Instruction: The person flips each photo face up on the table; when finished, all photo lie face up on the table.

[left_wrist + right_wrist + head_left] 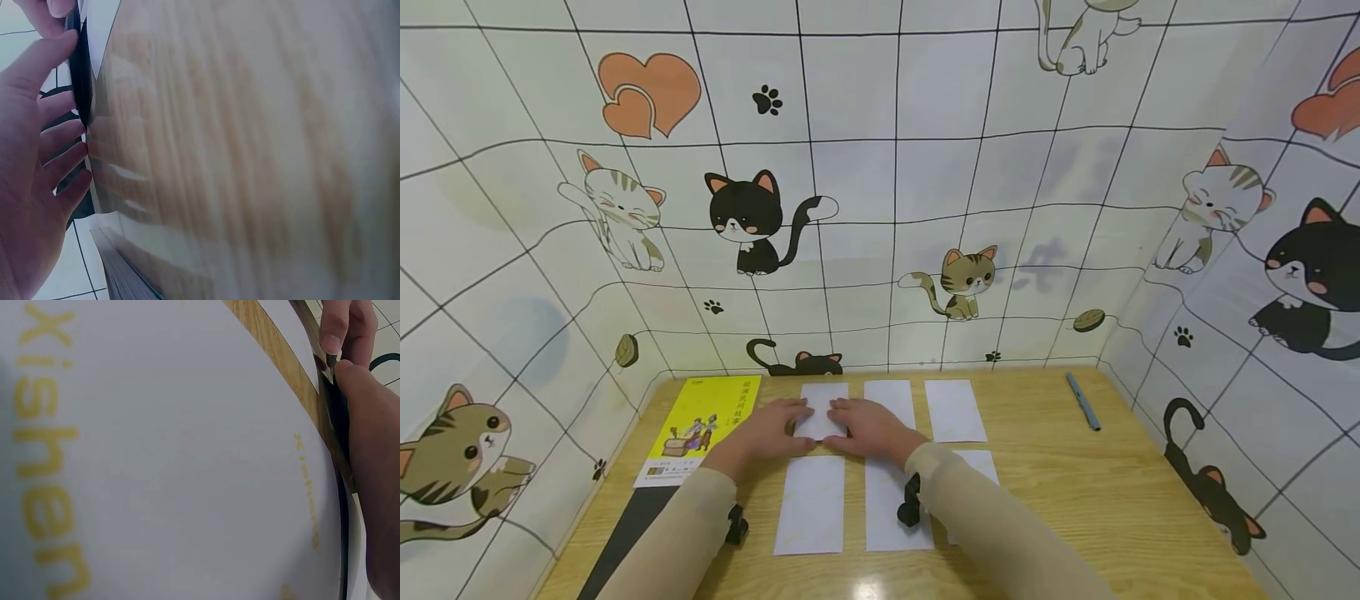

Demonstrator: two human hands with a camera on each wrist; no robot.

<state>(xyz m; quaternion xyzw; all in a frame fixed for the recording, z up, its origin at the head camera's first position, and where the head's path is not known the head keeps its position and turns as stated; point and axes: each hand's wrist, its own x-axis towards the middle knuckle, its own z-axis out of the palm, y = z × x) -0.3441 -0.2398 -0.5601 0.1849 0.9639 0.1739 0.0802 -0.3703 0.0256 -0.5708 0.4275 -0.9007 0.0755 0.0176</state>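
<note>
At the back left of a group of white photo-paper sheets, both hands hold one sheet (815, 414) between them. My left hand (769, 431) grips its left side, and my right hand (868, 429) grips its right side, thumbs at the near edge. From the wrists this sheet shows as a thin dark strip (80, 75), a little tilted; its underside is hidden. Below the right wrist lies a front middle sheet (175, 450) with yellow "Xisheng" lettering. Beside it is the front left sheet (809, 504).
Two more sheets lie along the back, middle (889, 400) and right (956, 411). The right sleeve partly covers the front right sheet (979, 464). A yellow book (707, 417) lies at left over a dark flat item (625, 537). A blue-grey pen (1082, 402) rests at right.
</note>
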